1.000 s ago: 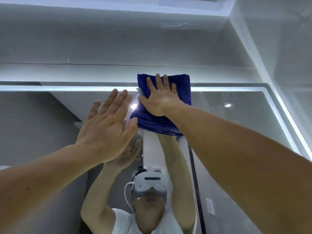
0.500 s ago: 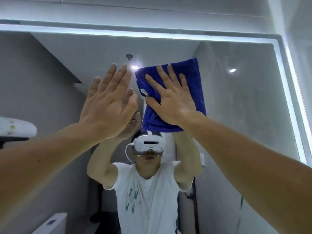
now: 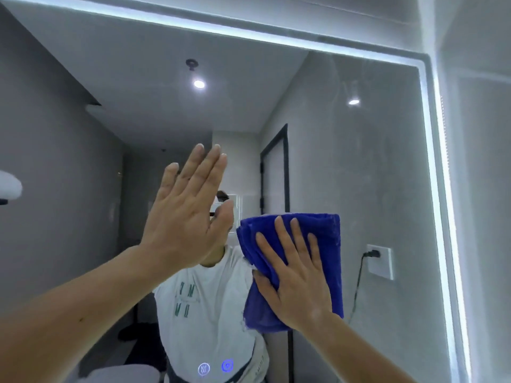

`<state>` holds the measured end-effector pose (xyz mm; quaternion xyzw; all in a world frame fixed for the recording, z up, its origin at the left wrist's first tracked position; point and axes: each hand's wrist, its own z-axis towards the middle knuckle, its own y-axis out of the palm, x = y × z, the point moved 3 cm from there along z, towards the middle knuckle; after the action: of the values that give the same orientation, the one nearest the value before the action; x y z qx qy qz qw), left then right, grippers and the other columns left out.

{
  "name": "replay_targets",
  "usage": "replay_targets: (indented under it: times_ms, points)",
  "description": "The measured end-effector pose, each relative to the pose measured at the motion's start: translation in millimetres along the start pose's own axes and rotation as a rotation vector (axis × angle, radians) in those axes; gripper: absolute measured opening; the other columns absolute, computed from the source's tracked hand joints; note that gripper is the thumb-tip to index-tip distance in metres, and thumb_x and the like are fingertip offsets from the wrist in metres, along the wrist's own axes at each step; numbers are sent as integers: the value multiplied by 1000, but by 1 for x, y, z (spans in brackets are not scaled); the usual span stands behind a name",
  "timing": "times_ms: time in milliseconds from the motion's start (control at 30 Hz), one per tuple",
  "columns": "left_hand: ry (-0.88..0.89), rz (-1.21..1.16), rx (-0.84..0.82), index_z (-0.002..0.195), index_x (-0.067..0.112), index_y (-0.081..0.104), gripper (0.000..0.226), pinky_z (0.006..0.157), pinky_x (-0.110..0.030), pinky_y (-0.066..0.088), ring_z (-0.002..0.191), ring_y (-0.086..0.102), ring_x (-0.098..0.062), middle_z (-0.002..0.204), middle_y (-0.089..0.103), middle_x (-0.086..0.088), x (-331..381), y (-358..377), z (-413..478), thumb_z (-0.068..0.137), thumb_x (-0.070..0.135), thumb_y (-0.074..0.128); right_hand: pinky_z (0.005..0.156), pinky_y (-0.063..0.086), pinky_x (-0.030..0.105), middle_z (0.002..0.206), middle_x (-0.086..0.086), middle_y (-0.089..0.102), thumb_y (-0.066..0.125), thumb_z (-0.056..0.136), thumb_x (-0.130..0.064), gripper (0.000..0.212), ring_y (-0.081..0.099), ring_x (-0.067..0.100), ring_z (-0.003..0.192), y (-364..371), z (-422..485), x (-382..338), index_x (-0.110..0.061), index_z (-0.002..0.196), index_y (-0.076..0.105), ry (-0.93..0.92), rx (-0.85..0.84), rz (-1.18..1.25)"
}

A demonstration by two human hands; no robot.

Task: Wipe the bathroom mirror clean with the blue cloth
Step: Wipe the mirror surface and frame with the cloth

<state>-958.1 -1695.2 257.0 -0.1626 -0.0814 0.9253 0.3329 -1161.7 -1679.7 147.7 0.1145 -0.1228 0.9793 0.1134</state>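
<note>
Blue cloth [image 3: 318,230], folded thick with its layered edges showing left of the fingers, now lies well below the lit top edge [image 3: 249,34] of the mirror [image 3: 359,175], having come down from that edge a second ago; the right hand [image 3: 296,275] presses it flat to the glass, fingers straight and spread. Just beside its thumb, the left hand [image 3: 185,217] stays raised, fingers straight and together; whether its palm touches the glass is unclear.

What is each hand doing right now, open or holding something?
Left hand: open, fingers straight, holding nothing.
Right hand: open, flat fingers pressing the blue cloth on the mirror.
</note>
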Motion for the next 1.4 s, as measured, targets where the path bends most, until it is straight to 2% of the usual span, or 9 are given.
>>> replay_targets:
  times_ms: [167,267,400,500,667,767,1000,1167,1400]
  points:
    - [-38,-49,-54,156,18,5,65,123,-44,0,150,-12,-9,164,-4,5,11,5,-21,98,47,13,121,4,50,165,5,11,45,92,-53,74,12,32,151,12,-64,-7,-32,157,16,-18,-28,-32]
    - [-54,-50,-87,156,19,5,67,123,-42,-3,149,-14,-8,164,-5,5,22,7,-28,97,48,11,121,5,51,165,5,7,41,93,-54,73,9,32,151,15,-80,-7,-31,157,13,-42,-44,-58]
    - [-56,-36,-102,156,18,4,68,123,-41,-5,149,-13,-8,164,-4,5,37,10,-30,96,50,10,120,7,51,165,4,6,37,96,-52,69,6,30,151,10,-70,1,-31,157,10,-124,-59,-21]
    - [-68,-2,-118,156,18,1,68,123,-43,-3,149,-16,-9,164,-8,4,47,17,-26,96,49,8,120,9,51,164,5,11,37,98,-49,65,9,30,151,-2,-36,17,-29,156,17,-191,-30,-2]
    - [-85,-3,-56,157,15,11,67,123,-44,2,151,-6,-11,165,4,1,63,24,-25,97,46,16,121,3,49,165,6,11,30,103,-50,60,6,29,151,-21,68,45,-26,157,18,82,61,59]
    - [-102,-12,-45,156,15,13,66,123,-44,3,151,-3,-12,165,7,0,68,31,-35,97,44,19,121,8,52,164,7,15,31,102,-52,61,9,31,151,-18,73,45,-26,156,22,115,123,83]
    - [-109,-14,-116,155,10,18,66,122,-46,6,152,5,-20,164,14,-7,81,47,-86,98,41,23,121,8,54,162,11,21,39,100,-51,61,12,33,150,5,-17,21,-25,154,29,64,148,128]
    - [-130,-30,-139,154,7,19,66,121,-47,7,151,7,-23,163,16,-9,93,47,-108,97,39,25,121,5,52,164,7,9,42,100,-46,63,11,32,151,24,-110,3,-25,156,22,15,104,133]
    - [-121,-68,-144,155,10,17,65,121,-51,9,152,5,-21,163,15,-7,105,51,-119,98,41,23,121,6,49,164,5,13,40,99,-46,62,13,31,151,42,-207,3,-28,155,23,-182,-5,96]
